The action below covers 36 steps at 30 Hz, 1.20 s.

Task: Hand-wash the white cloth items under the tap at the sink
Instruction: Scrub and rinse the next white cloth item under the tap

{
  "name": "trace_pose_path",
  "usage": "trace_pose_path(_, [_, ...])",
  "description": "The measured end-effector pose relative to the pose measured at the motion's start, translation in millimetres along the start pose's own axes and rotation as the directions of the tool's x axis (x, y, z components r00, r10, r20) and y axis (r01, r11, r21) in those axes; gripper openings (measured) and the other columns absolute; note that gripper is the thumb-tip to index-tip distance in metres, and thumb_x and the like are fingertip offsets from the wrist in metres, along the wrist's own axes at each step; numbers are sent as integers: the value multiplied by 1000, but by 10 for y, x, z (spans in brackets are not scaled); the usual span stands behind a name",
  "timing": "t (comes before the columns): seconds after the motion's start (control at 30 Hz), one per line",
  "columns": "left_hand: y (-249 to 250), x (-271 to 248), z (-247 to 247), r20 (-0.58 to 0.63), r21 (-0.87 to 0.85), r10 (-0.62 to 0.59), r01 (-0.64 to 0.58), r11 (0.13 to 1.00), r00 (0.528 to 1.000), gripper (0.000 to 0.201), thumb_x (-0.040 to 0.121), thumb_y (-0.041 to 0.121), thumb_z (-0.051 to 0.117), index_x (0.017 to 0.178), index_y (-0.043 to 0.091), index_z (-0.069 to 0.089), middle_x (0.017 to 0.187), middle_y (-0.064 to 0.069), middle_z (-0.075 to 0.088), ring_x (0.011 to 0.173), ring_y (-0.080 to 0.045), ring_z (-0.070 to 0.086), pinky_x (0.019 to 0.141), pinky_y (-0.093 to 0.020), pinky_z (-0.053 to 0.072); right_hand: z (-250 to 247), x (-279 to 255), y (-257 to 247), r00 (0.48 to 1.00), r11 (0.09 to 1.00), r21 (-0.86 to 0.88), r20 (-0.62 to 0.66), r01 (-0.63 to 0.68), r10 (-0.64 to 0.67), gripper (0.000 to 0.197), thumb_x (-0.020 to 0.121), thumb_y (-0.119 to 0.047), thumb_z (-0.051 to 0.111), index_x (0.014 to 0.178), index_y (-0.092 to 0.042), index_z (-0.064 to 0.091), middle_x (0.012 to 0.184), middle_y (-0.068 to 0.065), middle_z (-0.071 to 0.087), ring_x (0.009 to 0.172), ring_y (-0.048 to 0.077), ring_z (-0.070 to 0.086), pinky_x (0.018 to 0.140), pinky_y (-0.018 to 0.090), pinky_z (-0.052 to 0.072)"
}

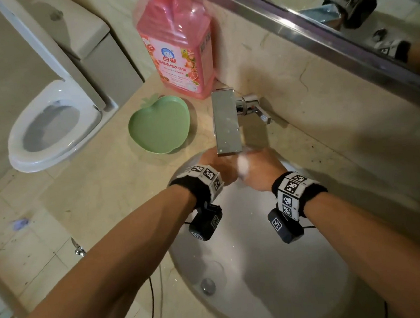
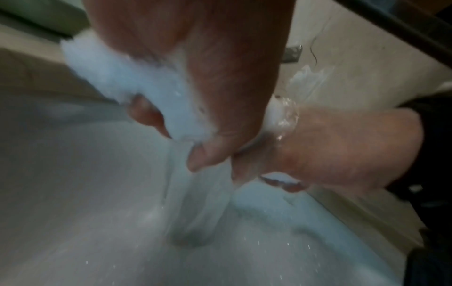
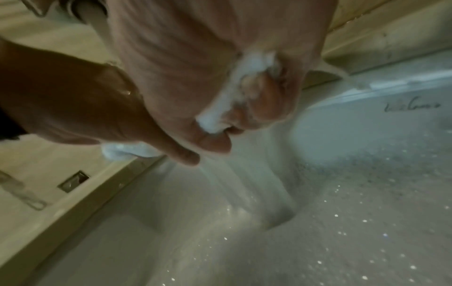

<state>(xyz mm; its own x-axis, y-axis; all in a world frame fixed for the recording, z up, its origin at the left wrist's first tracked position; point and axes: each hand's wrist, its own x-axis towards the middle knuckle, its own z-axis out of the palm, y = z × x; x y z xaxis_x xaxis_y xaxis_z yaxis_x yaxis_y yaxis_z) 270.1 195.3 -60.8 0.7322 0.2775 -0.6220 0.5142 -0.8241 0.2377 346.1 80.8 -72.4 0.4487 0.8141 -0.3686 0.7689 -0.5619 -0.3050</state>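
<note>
Both hands meet under the square chrome tap (image 1: 226,121) at the far rim of the white sink (image 1: 281,293). My left hand (image 1: 217,165) and right hand (image 1: 258,167) squeeze a wet white cloth (image 1: 243,166) between them. From the left wrist, the left hand (image 2: 195,120) grips a bunched white cloth (image 2: 137,81) between thumb and curled fingers, and water streams down into the basin. From the right wrist, the right hand (image 3: 239,108) is fisted round white cloth (image 3: 227,104). Most of the cloth is hidden inside the hands.
A pale green apple-shaped dish (image 1: 159,125) sits on the beige counter left of the tap. A pink detergent bottle (image 1: 177,46) stands behind it against the wall. The drain plug (image 1: 208,286) lies near the basin's front left. A toilet (image 1: 49,128) is at far left, a mirror (image 1: 343,5) above.
</note>
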Motion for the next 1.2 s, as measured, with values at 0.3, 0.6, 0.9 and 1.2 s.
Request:
trace_pose_path(0.3, [-387, -457, -284, -231, -366, 151, -230, 902, 961, 65, 82, 21, 73, 139, 15, 43, 126, -6, 46, 115, -27, 49, 95, -29, 41, -81, -62, -31, 973, 679, 712, 229, -182, 21, 51, 76, -27, 81, 124, -24, 63, 110, -4, 73, 104, 16, 69, 89, 35, 55])
trace_pose_path(0.6, [-713, -729, -221, -252, -597, -64, -103, 796, 966, 58, 75, 30, 79, 120, 22, 44, 115, 0, 58, 106, -21, 58, 90, -36, 49, -99, -92, -371, 998, 548, 835, 20, -48, 57, 40, 73, 4, 83, 88, -29, 67, 75, -22, 73, 72, -13, 66, 60, 4, 47])
trace_pose_path(0.9, [-649, -701, -256, -180, -453, 8, -90, 887, 984, 38, 85, 28, 71, 121, 18, 63, 118, -4, 65, 111, -23, 59, 97, -38, 47, -235, -151, -276, 995, 607, 789, 90, -98, 43, 34, 77, -4, 83, 94, -31, 70, 94, -10, 73, 85, 5, 69, 64, 8, 49])
trace_pose_path(1.2, [-549, -546, -191, -178, -474, 85, -162, 866, 980, 39, 98, 41, 54, 130, 21, 56, 124, -9, 64, 114, -27, 59, 95, -34, 44, -349, -283, 119, 980, 692, 695, 161, -198, 119, 59, 89, -24, 73, 136, -37, 40, 134, -9, 52, 112, 13, 56, 80, 24, 45])
